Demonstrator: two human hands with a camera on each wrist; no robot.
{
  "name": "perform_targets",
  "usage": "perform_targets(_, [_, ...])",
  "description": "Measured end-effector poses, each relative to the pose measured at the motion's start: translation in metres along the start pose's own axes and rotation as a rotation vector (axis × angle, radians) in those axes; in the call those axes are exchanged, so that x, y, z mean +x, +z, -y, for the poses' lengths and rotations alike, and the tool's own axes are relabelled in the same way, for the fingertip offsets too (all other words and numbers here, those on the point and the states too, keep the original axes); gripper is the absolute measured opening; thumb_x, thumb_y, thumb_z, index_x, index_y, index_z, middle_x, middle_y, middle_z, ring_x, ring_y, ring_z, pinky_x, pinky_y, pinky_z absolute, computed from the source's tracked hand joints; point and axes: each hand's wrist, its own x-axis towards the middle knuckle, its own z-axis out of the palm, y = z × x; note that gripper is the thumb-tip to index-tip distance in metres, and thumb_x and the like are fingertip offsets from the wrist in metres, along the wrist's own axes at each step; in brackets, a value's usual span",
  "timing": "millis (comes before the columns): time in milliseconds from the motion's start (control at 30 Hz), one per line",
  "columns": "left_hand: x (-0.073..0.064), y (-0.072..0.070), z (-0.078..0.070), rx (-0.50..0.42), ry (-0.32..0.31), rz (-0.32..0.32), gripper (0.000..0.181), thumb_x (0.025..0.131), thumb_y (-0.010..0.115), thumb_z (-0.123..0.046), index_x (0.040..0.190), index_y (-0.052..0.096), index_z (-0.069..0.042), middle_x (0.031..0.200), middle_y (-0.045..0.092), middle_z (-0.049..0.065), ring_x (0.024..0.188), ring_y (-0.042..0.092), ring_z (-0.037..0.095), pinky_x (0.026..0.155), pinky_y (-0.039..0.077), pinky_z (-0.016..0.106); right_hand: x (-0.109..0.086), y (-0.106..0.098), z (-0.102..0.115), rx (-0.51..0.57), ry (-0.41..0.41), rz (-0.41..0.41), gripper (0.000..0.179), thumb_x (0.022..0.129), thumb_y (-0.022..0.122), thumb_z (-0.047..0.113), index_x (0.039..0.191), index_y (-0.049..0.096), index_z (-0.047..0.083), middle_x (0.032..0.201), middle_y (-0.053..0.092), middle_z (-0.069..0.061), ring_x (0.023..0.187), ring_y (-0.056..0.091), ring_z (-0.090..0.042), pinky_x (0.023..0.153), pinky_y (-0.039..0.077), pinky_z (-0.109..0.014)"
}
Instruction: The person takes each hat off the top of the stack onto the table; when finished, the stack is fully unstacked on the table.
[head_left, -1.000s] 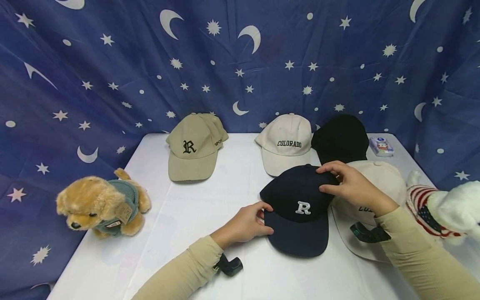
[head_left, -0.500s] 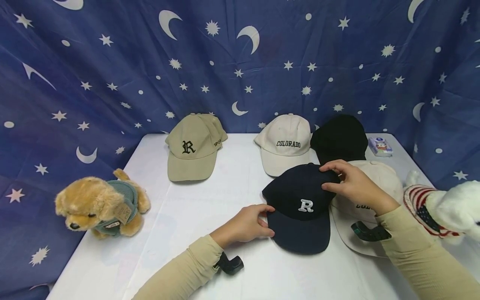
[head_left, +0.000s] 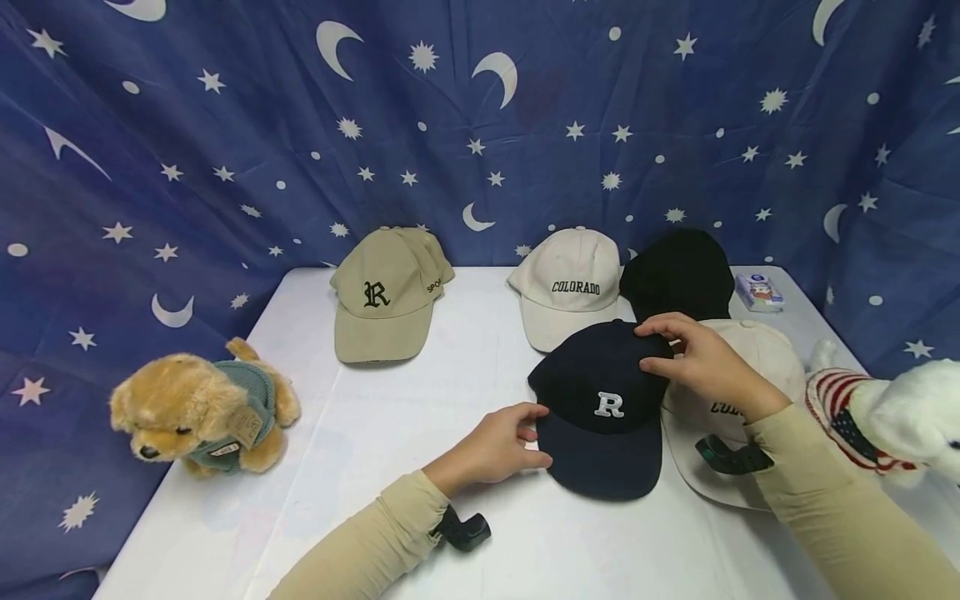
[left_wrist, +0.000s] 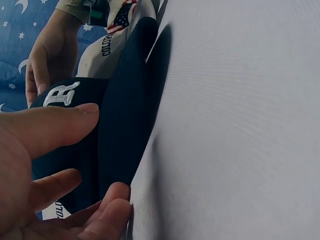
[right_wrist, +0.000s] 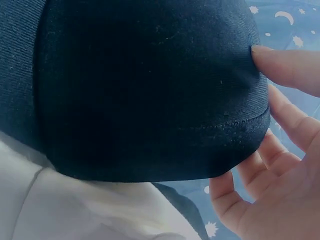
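A navy baseball cap [head_left: 600,458] with a white letter R on its front lies among the other caps, brim toward me. My left hand [head_left: 491,444] holds it at the left side where crown and brim meet; the left wrist view has the thumb [left_wrist: 75,122] over the cap and fingertips at its lower edge. With the thumb on the crown and the fingers curled at the back rim, my right hand [right_wrist: 280,165] grips the cap from behind. Partly under my right wrist is an off-white cap [head_left: 757,358], its lettering half hidden.
Behind stand a white COLORADO cap [head_left: 573,312], a black cap [head_left: 678,279] and a small purple packet [head_left: 759,292]. A beige cap [head_left: 384,292] sits back left. Plush dogs flank the table [head_left: 360,533]: a tan one [head_left: 183,400] left, a white one [head_left: 900,417] right.
The navy cap has shifted slightly away from me and a little to the right, and both hands have gone with it. The other caps and plush dogs stay put.
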Motion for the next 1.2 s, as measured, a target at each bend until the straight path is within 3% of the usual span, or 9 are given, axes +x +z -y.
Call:
perform_targets(333, [0.005, 0.005, -0.004, 0.050, 0.004, 0.010, 0.065, 0.080, 0.084, -0.020, 0.139, 0.057, -0.013, 0.130, 0.061, 0.005, 0.113, 0.060, 0.014, 0.092, 0.048, 0.027, 0.008, 0.003, -0.005, 0.022, 0.013, -0.008, 0.040, 0.086, 0.077, 0.004, 0.123, 0.064, -0.005, 0.134, 0.052, -0.021, 0.116, 0.049, -0.034, 0.082, 0.045, -0.017])
perform_targets(533, [0.007, 0.008, -0.006, 0.094, 0.025, -0.008, 0.066, 0.079, 0.085, -0.019, 0.138, 0.057, -0.010, 0.132, 0.057, 0.007, 0.113, 0.060, 0.015, 0.093, 0.047, 0.027, 0.012, 0.004, -0.009, 0.043, 0.011, -0.022, 0.040, 0.086, 0.077, 0.002, 0.122, 0.064, -0.007, 0.135, 0.051, -0.023, 0.110, 0.049, -0.030, 0.081, 0.045, -0.018])
perform_targets(800, [0.007, 0.014, -0.008, 0.165, 0.079, -0.049, 0.065, 0.077, 0.086, -0.013, 0.135, 0.058, -0.004, 0.131, 0.055, 0.013, 0.110, 0.060, 0.020, 0.093, 0.047, 0.026, 0.017, 0.005, -0.011, 0.036, 0.020, -0.024, 0.040, 0.086, 0.076, 0.003, 0.123, 0.064, -0.007, 0.136, 0.051, -0.022, 0.114, 0.050, -0.031, 0.086, 0.046, -0.030])
perform_targets(1033, [0.009, 0.020, -0.009, 0.191, 0.073, -0.085, 0.062, 0.077, 0.085, -0.012, 0.133, 0.059, -0.004, 0.130, 0.053, 0.014, 0.108, 0.058, 0.020, 0.093, 0.046, 0.026, 0.021, 0.005, -0.014, 0.027, 0.024, -0.033, 0.041, 0.086, 0.078, 0.005, 0.122, 0.065, -0.006, 0.136, 0.053, -0.022, 0.122, 0.049, -0.036, 0.089, 0.041, -0.022])
perform_targets(1200, [0.012, 0.022, -0.008, 0.205, 0.061, -0.098, 0.062, 0.078, 0.085, -0.013, 0.133, 0.059, -0.005, 0.131, 0.052, 0.013, 0.108, 0.057, 0.019, 0.094, 0.046, 0.027, 0.024, 0.004, -0.016, 0.032, 0.038, -0.039, 0.043, 0.086, 0.078, 0.005, 0.124, 0.064, -0.005, 0.136, 0.053, -0.021, 0.122, 0.050, -0.038, 0.092, 0.042, -0.026])
